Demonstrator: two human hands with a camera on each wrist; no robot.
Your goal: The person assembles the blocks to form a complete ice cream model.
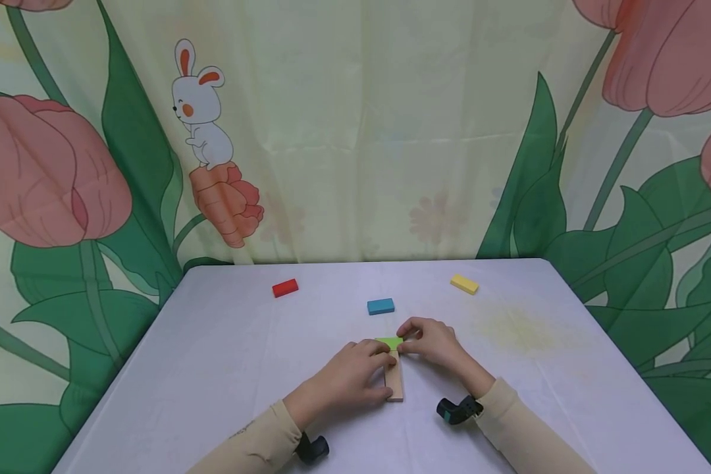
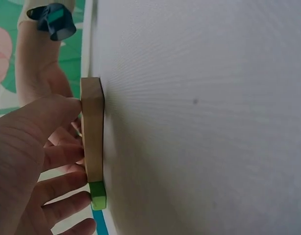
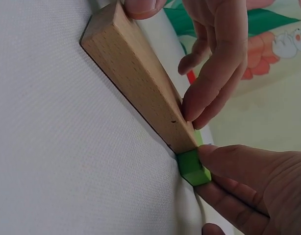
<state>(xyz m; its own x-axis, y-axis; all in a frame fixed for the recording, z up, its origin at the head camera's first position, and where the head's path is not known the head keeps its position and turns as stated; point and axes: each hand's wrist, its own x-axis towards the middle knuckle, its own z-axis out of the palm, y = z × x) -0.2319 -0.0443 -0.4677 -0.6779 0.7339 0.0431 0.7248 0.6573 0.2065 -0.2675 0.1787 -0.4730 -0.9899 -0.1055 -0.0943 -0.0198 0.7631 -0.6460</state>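
Observation:
A plain wooden block (image 1: pixel 394 383) lies flat on the white tabletop, its long side running away from me. Against its far end sits a light green block (image 1: pixel 391 343), crosswise and touching it in the head view. My left hand (image 1: pixel 355 374) holds the wooden block, thumb near its close end and fingertips by the far end, as the right wrist view also shows. With thumb and forefinger, my right hand (image 1: pixel 435 342) pinches the right end of the green block (image 3: pixel 193 169). Part of the green block is hidden behind the fingers.
A blue block (image 1: pixel 381 307) lies just beyond the green one. Farther back are a red block (image 1: pixel 285 288) on the left and a yellow block (image 1: pixel 465 284) on the right. A printed curtain (image 1: pixel 361 131) hangs behind the table's far edge.

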